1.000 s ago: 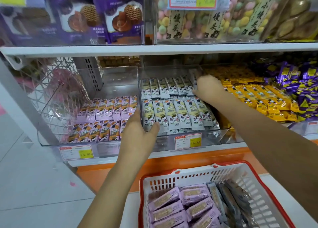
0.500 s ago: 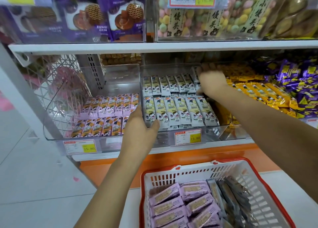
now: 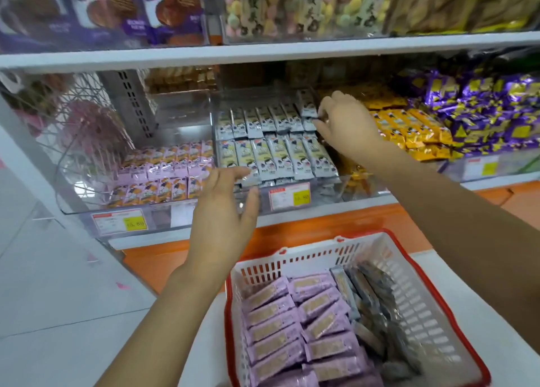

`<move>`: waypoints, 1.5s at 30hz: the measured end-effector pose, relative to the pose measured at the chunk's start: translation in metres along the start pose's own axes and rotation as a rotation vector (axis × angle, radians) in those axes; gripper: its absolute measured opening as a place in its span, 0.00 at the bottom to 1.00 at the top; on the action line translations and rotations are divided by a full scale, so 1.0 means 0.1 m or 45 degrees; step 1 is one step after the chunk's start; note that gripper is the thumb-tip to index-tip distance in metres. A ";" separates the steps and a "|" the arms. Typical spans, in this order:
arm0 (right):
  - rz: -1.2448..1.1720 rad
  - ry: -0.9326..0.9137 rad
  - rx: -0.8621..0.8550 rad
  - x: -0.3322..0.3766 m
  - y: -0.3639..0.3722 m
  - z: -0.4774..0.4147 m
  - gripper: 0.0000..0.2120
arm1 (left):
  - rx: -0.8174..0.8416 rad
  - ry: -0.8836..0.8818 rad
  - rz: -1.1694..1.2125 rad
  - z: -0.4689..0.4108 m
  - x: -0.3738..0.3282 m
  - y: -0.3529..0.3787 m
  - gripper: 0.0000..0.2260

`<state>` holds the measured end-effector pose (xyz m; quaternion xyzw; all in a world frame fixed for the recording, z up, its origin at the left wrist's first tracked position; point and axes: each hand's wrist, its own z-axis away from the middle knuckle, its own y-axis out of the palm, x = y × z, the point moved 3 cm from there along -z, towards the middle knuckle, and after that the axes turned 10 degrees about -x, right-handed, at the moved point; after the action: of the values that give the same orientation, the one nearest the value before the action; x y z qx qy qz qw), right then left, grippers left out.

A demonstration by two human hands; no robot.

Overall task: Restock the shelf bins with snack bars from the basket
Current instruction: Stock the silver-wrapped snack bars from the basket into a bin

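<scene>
Head view: at frame centre the left hand point(image 3: 222, 211) hovers before the clear bin point(image 3: 324, 190), grip wide and holding nothing. The right hand point(image 3: 346, 123) touches the bin's grey snack bars point(image 3: 271, 152) in the back row; I cannot tell whether its grip holds one. At lower right, purple bars point(image 3: 277, 322) lie in the basket point(image 3: 415, 307).

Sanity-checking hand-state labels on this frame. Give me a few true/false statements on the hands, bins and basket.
1. The left hand holds a bar. False: it is open and empty, in front of the middle bin.
2. The right hand reaches the back row of grey bars. True.
3. The basket holds only purple bars. False: grey packs lie along its right side.
4. The left bin holds pink-wrapped bars. True.
</scene>
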<state>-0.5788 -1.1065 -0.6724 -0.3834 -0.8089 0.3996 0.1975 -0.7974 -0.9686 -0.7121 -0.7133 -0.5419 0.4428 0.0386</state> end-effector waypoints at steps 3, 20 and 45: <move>-0.261 0.001 -0.132 0.04 -0.24 0.55 0.15 | 0.280 0.044 0.028 0.25 -0.03 0.14 0.11; 0.120 0.815 0.864 -0.87 1.28 3.71 0.33 | 1.551 -0.092 -0.609 1.55 0.88 0.84 0.16; 0.679 -0.107 1.038 -1.05 1.74 3.20 0.20 | 1.531 -0.241 -0.586 1.46 1.15 0.94 0.13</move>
<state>-0.6325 -1.2787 -1.0055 -0.4521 -0.4673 0.7358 0.1894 -0.8240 -0.9760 -0.9182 -0.3910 -0.3396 0.7102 0.4769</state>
